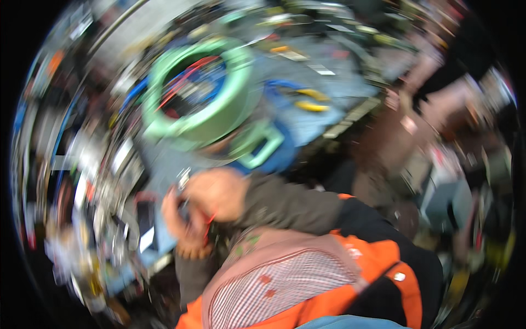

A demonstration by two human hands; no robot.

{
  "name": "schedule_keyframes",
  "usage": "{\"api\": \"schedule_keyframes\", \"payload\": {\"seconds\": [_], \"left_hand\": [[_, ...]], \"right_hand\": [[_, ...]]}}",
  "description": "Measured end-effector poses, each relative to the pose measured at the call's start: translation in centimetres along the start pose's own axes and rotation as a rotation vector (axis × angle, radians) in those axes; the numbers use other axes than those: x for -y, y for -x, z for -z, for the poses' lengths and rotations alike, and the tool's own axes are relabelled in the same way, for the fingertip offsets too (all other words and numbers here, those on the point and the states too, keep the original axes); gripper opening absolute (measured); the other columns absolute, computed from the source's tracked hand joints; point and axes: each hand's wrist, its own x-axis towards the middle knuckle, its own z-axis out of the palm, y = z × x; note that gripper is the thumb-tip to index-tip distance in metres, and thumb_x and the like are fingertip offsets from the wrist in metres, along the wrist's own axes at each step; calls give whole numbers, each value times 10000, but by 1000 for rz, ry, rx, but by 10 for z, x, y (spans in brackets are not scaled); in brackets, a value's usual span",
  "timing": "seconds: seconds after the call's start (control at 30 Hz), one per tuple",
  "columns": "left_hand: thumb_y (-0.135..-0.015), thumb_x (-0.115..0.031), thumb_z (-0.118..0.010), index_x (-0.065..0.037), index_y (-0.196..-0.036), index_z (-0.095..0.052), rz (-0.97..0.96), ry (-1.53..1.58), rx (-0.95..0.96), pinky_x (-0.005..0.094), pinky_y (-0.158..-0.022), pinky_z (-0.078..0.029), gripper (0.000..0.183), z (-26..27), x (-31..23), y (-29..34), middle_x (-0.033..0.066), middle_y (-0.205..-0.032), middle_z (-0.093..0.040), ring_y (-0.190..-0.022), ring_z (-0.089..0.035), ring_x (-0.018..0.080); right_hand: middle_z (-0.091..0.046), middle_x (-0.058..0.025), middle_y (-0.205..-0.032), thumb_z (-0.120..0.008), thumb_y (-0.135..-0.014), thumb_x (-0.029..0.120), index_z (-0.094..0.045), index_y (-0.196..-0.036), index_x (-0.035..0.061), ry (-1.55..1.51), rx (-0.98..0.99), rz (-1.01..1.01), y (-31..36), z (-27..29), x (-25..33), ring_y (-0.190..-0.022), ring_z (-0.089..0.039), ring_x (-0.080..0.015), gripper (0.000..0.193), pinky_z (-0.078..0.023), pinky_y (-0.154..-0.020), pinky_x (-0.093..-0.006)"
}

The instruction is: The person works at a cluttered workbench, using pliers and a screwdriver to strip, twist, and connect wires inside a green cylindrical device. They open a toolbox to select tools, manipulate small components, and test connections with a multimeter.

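Observation:
My left hand (pixel 185 222) and my right hand (pixel 218 191) are close together in front of my body, over the near edge of the bench. Both have curled fingers around something small. A silvery bit (pixel 183 179) shows at the fingertips and a thin red strand (pixel 209 226) beside the palms; motion blur hides what they are. Just beyond my hands stands a light-green round housing (pixel 241 66) with an open top. Red and blue wires (pixel 189 77) are visible inside it. A green loop-shaped handle (pixel 266 145) sits at its near right.
A tool with blue-and-yellow handles (pixel 312 101) lies on the blue-grey bench top (pixel 345 82), right of the housing. A dark flat object (pixel 145 214) is left of my hands. Blurred clutter lines the left and far sides. A grey boxy thing (pixel 446 205) is at right.

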Motion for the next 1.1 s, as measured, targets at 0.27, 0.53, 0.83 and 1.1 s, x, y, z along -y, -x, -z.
{"api": "schedule_keyframes", "payload": {"seconds": [0.27, 0.53, 0.83, 1.1], "left_hand": [[-1089, 15, -582, 74, -1444, -622, -17, -119, 74, 400, -1082, -535, 362, 18, -15, -14, 202, -1336, -705, -1203, -682, 275], [-1059, -61, -675, -6, -1302, -739, 31, -364, 143, 455, -834, -617, 257, 116, 68, -128, 182, -1165, -783, -883, -752, 345], [-1032, -223, -771, -83, -1376, -720, 28, -658, 332, 460, -872, -617, 374, 104, 62, -123, 192, -1253, -782, -1012, -777, 355], [-980, -377, -784, -6, -1287, -747, 471, -362, 516, 465, -999, -565, 483, 14, 12, -58, 254, -1218, -752, -1119, -726, 411]], "right_hand": [[-740, -133, -1084, -716, -837, 47, -706, -1257, 66, -116, -78, -51, 20, -2, -2, -980, -722, -385, 421, -600, -817, -476], [-677, -132, -875, -684, -817, 30, -712, -925, 61, -59, -25, -124, 23, -16, -7, -831, -699, -393, 116, -542, -686, -497], [-693, -145, -836, -689, -767, 88, -693, -834, 62, -19, 7, -165, 23, -13, -12, -822, -705, -405, 72, -542, -695, -511], [-706, -99, -886, -709, -791, 135, -738, -963, 111, 55, 132, -143, 24, -4, -10, -811, -721, -339, 176, -596, -705, -470]]}}
